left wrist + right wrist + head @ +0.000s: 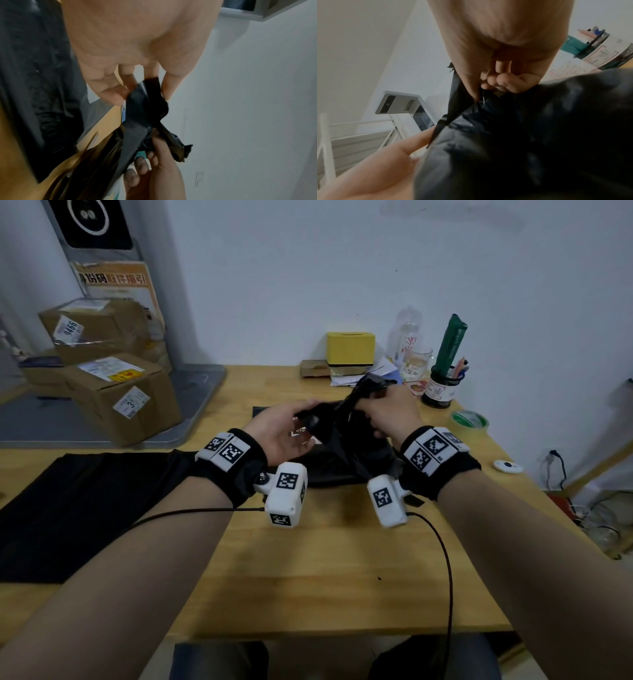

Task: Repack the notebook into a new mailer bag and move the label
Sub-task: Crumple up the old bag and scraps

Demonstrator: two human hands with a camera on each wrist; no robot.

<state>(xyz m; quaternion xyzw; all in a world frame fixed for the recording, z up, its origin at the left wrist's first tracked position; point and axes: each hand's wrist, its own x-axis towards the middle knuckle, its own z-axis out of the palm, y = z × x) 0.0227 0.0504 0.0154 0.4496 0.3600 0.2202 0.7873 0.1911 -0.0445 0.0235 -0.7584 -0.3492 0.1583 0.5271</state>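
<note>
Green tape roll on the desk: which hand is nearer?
Right. The right hand grips the black mailer bag just left of the tape roll; the left hand is farther left.

1. A crumpled black mailer bag (342, 440) has its lower part resting on the tabletop (308, 559) and its top end lifted and twisted into stretched strips.
2. A white label (298, 431) shows on it, partly hidden.
3. A second black mailer bag (68, 508) lies flat at the left.
</note>
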